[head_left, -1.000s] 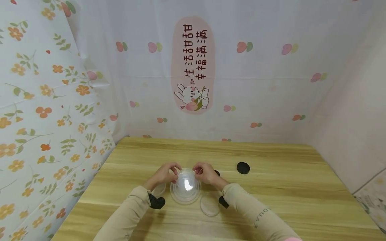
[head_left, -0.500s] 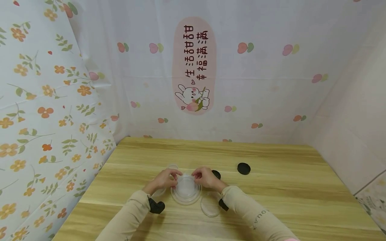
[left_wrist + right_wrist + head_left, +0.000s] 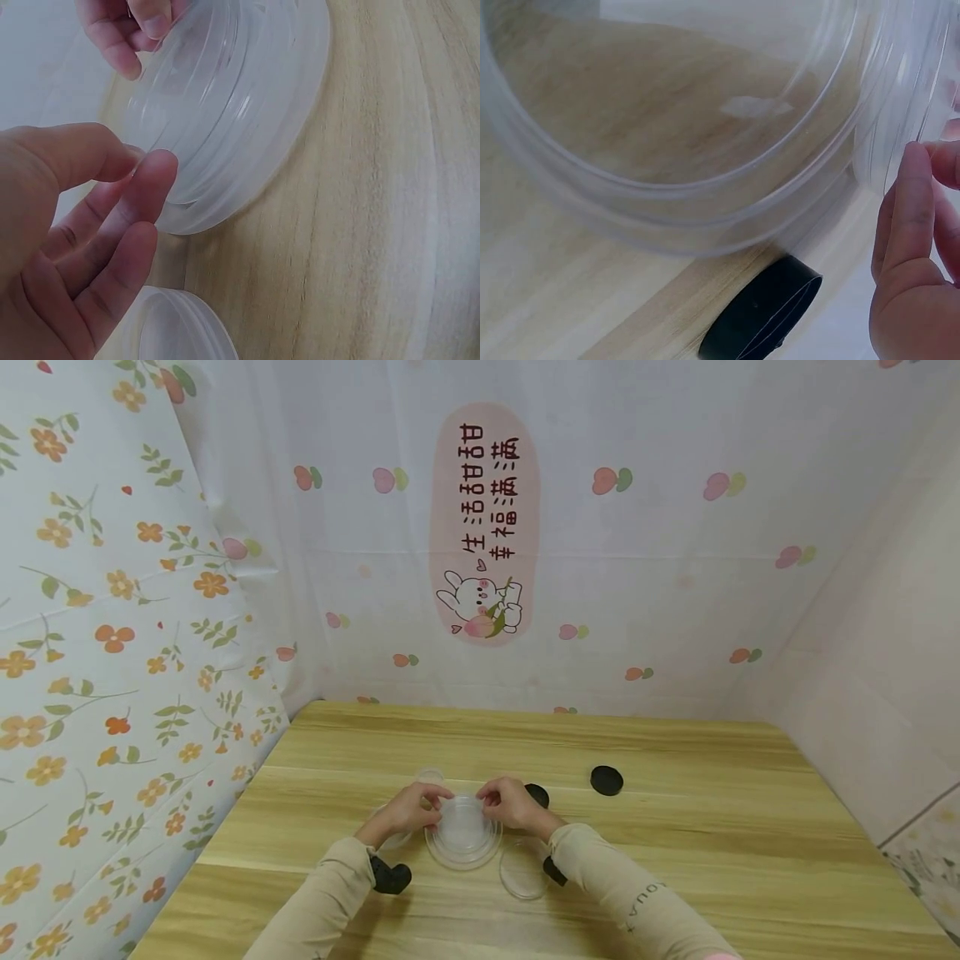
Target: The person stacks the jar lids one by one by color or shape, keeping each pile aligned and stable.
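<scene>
My left hand (image 3: 408, 810) and right hand (image 3: 513, 804) stand on either side of a clear round plastic lid (image 3: 462, 828). In the left wrist view, the left thumb and index finger pinch the lid's thin edge, with the other fingers curled below. My right thumb and index finger pinch the same edge on the other side, as the right wrist view shows. Beneath lies a wider clear, ridged round piece (image 3: 462, 862), which the lid overlaps in the head view.
A clear round container (image 3: 667, 184) stands beside my right wrist. Two black round lids (image 3: 607, 781) lie beyond the right hand, one partly hidden by it. Translucent round pieces (image 3: 187, 330) lie near my left hand and behind it. All rest on a wooden table (image 3: 675, 835).
Both hands have come slightly toward me, and the lid between them has tipped flatter, losing its bright glare. A translucent round piece now shows behind the left hand. The last half second shows little movement.
</scene>
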### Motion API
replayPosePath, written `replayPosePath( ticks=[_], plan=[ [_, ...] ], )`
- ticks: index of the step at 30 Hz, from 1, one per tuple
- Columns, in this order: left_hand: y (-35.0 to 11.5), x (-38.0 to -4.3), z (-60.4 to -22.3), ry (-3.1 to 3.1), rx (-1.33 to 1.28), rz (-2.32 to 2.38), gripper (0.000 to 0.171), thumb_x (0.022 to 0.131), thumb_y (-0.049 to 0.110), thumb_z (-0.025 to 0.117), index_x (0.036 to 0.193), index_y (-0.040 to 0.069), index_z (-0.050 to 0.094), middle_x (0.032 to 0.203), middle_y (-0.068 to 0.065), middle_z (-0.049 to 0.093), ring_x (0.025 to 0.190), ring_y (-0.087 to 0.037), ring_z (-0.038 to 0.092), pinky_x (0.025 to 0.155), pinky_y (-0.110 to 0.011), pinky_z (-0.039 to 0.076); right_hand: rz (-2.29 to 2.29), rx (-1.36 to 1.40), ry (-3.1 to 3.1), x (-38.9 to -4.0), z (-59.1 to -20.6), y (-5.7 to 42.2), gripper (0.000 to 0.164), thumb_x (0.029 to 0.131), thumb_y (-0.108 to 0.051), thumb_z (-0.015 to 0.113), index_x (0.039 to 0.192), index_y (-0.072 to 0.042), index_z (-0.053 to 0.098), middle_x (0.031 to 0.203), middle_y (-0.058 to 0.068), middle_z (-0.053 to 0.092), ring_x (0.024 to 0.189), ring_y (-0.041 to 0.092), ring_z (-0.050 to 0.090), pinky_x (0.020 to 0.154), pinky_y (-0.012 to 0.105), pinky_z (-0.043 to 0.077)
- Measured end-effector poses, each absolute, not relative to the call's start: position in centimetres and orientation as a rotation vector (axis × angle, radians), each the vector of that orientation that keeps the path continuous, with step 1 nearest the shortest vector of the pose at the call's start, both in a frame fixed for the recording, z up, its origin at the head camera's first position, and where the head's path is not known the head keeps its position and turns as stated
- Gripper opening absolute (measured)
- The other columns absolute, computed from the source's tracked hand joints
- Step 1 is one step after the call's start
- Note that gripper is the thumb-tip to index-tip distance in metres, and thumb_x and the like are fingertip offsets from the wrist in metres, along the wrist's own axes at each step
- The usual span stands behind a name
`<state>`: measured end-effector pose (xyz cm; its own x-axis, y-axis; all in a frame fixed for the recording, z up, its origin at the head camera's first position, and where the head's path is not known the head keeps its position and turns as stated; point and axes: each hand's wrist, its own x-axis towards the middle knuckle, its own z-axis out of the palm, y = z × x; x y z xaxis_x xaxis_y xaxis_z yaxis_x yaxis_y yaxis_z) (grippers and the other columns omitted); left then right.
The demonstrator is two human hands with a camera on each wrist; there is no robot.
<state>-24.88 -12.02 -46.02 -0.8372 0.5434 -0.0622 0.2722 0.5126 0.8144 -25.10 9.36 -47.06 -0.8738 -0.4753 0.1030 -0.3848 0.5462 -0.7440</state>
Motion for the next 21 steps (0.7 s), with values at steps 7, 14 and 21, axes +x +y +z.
replayPosePath(
  ticks=[7,14,21],
  plan=[
    [-12.00,-24.77,-45.98,2.435,0.635,1.261,0.033,0.078,-0.009,0.054,0.111,-0.008,0.056,0.079,-0.008,0.049,0.057,-0.019,0.059,0.054,-0.031,0.050,-1.235,-0.690,2.683,-24.96,-47.17,9.18,0.014,0.076,0.006,0.062,0.089,0.007,0.064,0.073,0.004,0.058,0.067,0.010,0.052,0.059,0.019,0.044],
    [-12.03,-24.69,-45.88,2.425,0.611,1.293,0.031,0.078,-0.009,0.055,0.108,-0.009,0.056,0.078,-0.008,0.049,0.056,-0.019,0.059,0.054,-0.031,0.051,-1.248,-0.699,2.697,-25.04,-47.37,9.15,0.013,0.075,0.005,0.064,0.088,0.006,0.065,0.073,0.004,0.058,0.067,0.011,0.052,0.059,0.019,0.044],
    [-12.22,-24.91,-45.88,2.389,0.666,1.330,0.030,0.078,-0.008,0.057,0.108,-0.012,0.054,0.077,-0.009,0.049,0.057,-0.020,0.059,0.055,-0.033,0.051,-1.243,-0.724,2.711,-25.01,-47.24,9.23,0.012,0.074,0.004,0.065,0.086,0.006,0.065,0.072,0.003,0.058,0.066,0.011,0.052,0.058,0.019,0.044]
  ],
)
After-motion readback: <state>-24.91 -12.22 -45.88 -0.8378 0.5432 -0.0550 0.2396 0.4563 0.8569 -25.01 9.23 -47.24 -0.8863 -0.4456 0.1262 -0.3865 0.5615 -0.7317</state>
